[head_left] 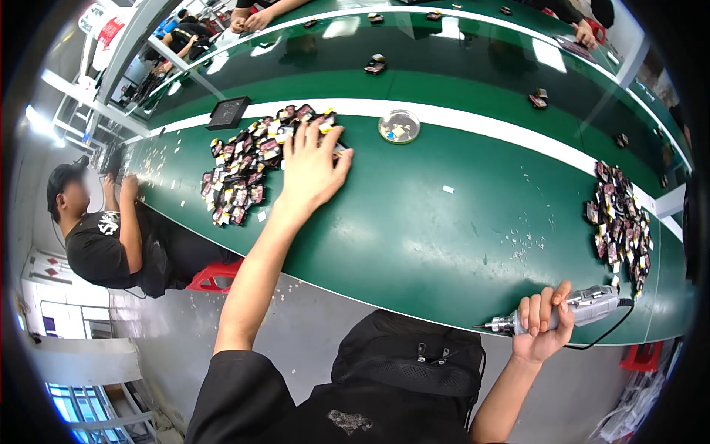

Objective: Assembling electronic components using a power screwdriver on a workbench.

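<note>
My left hand (314,166) lies stretched out over the right side of a heap of small black parts (240,166) with pinkish faces and white and yellow bits. Its fingers are apart and its tips touch the heap; what lies under the palm is hidden. By the table's near edge, my right hand (543,322) is wrapped round a grey corded electric screwdriver (592,305). The tool lies nearly level, its thin metal bit pointing left. A second heap of similar parts (617,229) is beyond it at the right.
On the green table (414,229) are a round clear dish (399,126) with small pieces, a black tray (228,112) and white scraps (521,243). A conveyor belt (458,89) beyond carries scattered parts. Another person (103,229) sits at the left. A black bag (407,355) rests against me.
</note>
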Demonstrator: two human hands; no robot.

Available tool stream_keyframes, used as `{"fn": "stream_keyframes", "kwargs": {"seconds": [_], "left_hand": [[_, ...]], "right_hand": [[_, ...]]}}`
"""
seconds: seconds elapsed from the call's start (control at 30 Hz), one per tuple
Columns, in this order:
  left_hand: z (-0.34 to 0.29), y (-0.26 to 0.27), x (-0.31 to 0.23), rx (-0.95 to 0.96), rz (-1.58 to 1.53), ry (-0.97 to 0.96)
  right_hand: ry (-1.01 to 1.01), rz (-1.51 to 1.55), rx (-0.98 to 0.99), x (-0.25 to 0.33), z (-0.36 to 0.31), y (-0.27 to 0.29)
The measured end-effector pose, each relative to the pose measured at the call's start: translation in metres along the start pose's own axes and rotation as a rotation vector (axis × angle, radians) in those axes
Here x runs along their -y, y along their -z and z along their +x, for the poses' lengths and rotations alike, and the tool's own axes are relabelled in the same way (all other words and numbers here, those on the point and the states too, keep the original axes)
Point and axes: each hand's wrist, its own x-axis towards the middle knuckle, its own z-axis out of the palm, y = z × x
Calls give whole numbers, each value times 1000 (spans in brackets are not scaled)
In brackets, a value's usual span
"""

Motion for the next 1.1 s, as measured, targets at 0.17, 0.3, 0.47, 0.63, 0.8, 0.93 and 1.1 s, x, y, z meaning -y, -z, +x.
{"fn": "stream_keyframes", "kwargs": {"seconds": [0.17,0.3,0.47,0.63,0.8,0.93,1.1], "left_hand": [[-7,-1,34,3,88,32],[-10,3,58,-13,177,-23],[6,40,-4,-30,47,-183],[33,47,-125,-54,-390,-381],[86,17,-123,-183,-338,-268],[142,-39,-21,-154,-98,103],[183,-95,44,-75,-199,182]], "right_hand": [[-66,38,9,-3,1,2],[-64,44,47,-2,1,4],[-68,71,83,-2,2,9],[-56,176,23,-1,4,9],[3,265,-61,6,3,6],[-6,252,-60,0,2,3],[-29,267,-85,-1,0,5]]}}
